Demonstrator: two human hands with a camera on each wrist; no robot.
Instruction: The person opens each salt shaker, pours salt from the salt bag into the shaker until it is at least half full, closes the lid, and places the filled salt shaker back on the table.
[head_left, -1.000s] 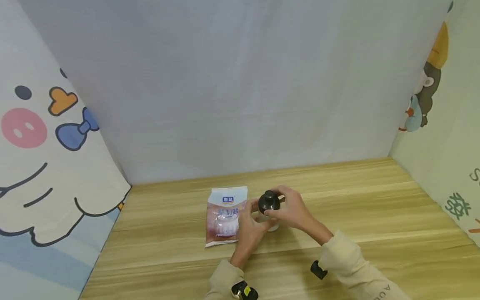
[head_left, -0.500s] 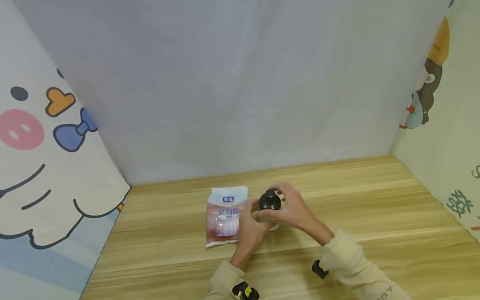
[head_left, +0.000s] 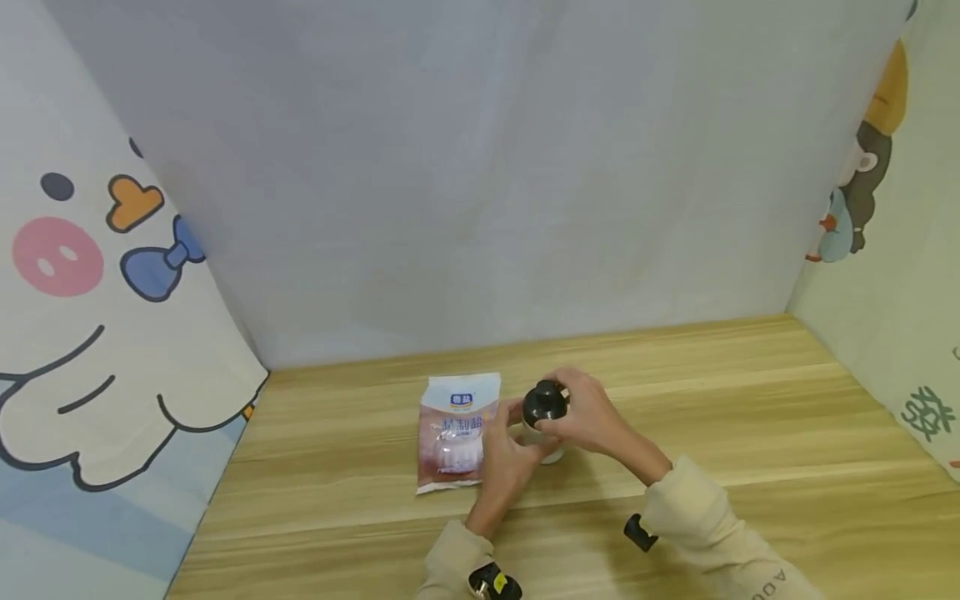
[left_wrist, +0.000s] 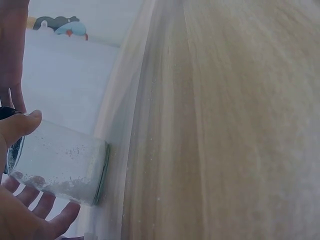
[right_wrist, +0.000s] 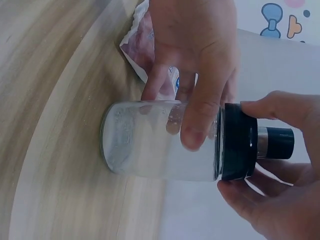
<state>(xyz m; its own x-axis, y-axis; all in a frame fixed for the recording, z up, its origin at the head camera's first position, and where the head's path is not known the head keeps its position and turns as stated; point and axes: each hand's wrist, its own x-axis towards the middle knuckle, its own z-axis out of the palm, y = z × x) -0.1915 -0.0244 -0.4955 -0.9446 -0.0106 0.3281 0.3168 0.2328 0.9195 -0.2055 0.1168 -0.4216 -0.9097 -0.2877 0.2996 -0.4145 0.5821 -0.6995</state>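
Note:
A clear glass jar (right_wrist: 150,142) with white grains clinging inside stands upright on the table. On its mouth sits a black lid (head_left: 545,402) with a knob on top; the right wrist view shows this lid (right_wrist: 239,142) seated on the rim. My left hand (head_left: 510,458) grips the glass body from the left, thumb in front and fingers behind. My right hand (head_left: 592,412) holds the lid by its edge between thumb and fingers. In the left wrist view the jar (left_wrist: 60,160) has a layer of white grains along its lower side.
A red and white salt packet (head_left: 452,433) lies flat just left of the jar. The wooden table (head_left: 337,467) ends at a grey cloth backdrop (head_left: 480,183). Cartoon-printed cloths hang at left and right. White specks dot the wood in the left wrist view.
Both hands stay at the jar. The right fingers shift slightly around the lid's edge. The whole scene slides a little to the right as the head view moves.

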